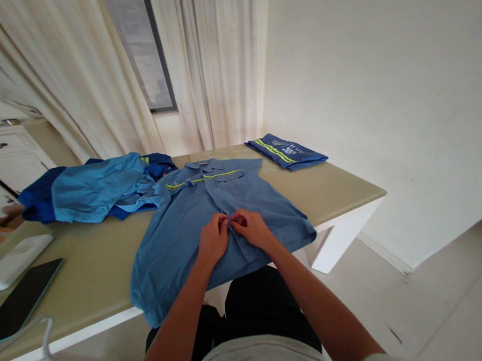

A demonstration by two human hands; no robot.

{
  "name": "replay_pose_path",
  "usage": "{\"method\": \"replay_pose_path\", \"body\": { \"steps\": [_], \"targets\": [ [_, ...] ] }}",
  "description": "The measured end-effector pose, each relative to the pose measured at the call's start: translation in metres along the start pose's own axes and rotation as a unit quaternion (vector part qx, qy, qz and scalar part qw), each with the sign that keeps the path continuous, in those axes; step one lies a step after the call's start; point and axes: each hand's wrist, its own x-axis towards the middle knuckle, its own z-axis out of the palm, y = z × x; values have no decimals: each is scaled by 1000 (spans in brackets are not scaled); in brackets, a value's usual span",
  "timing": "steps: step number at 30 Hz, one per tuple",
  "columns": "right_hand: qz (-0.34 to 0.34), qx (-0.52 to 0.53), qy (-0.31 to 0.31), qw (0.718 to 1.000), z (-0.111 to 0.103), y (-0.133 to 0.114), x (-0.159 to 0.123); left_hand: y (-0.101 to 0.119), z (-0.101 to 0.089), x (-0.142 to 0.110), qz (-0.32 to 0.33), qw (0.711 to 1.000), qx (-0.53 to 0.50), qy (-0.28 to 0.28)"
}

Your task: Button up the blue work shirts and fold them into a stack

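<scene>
We've got the blue-gray shirt front-up on the table, center of the frame, collar toward the top & hem hanging over the near edge. Our L hand and R hand are just beside each other, both pinching the shirt's front opening btwn thumb & fingers (any button there's too small to tell). At mid-left we see a clothes pile touching the shirt's sleeve; right of center, a folded garment. Lower left: a phone w/ a white device near it.
</scene>
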Motion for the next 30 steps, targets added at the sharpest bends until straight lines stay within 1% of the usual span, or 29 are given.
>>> {"method": "replay_pose_path", "body": {
  "steps": [4, 9, 16, 22, 26, 30],
  "targets": [
    [5, -28, -12, 1000, 1, -2, -1, 1, 0, -1, -26, 999, -34, -1],
    [11, -52, -19, 998, 2, -4, -2, -4, 0, -1, -22, 998, -62, -3],
    [10, -39, -20, 999, 1, -5, -2, -5, -1, 0, -20, 998, -68, 0],
    [7, -36, -15, 999, 2, -2, -3, -7, 0, 1, -14, 997, -79, 3],
    [6, -43, -15, 999, 2, -2, -3, -10, 2, 2, -20, 995, -94, 19],
    [-1, -47, -21, 999, -1, -8, -4, -9, 2, 3, -32, 995, -93, 30]
  ]
}}
